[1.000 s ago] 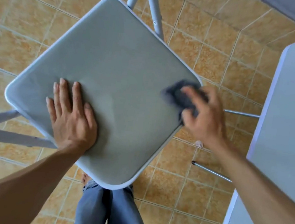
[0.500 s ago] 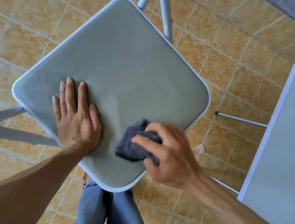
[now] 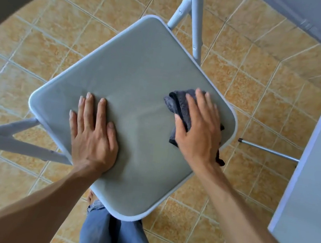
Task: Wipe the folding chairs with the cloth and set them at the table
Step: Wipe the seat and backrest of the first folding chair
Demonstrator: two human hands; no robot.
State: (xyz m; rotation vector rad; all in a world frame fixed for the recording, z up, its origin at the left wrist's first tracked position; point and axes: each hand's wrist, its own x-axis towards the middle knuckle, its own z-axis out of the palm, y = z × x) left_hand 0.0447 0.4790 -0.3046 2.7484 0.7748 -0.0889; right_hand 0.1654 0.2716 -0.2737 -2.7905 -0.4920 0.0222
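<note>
A grey folding chair seat [image 3: 137, 74] with a pale rim fills the middle of the view, seen from straight above. My left hand [image 3: 93, 133] lies flat on its near left part, fingers spread, holding nothing. My right hand [image 3: 199, 130] presses a dark grey cloth [image 3: 178, 103] onto the seat near its right corner. The cloth sticks out past my fingers and under my wrist. The white table [image 3: 314, 180] stands at the right edge, apart from the chair.
Pale chair legs [image 3: 195, 24] run out beyond the seat at the top, and more chair frame [image 3: 15, 144] at the left. A thin metal table leg [image 3: 267, 149] crosses the orange tiled floor [image 3: 44, 36]. My jeans-clad legs [image 3: 113, 236] stand just below the seat.
My right hand has swept the cloth from the seat's near edge back up to the right corner. My left hand has stayed flat in place.
</note>
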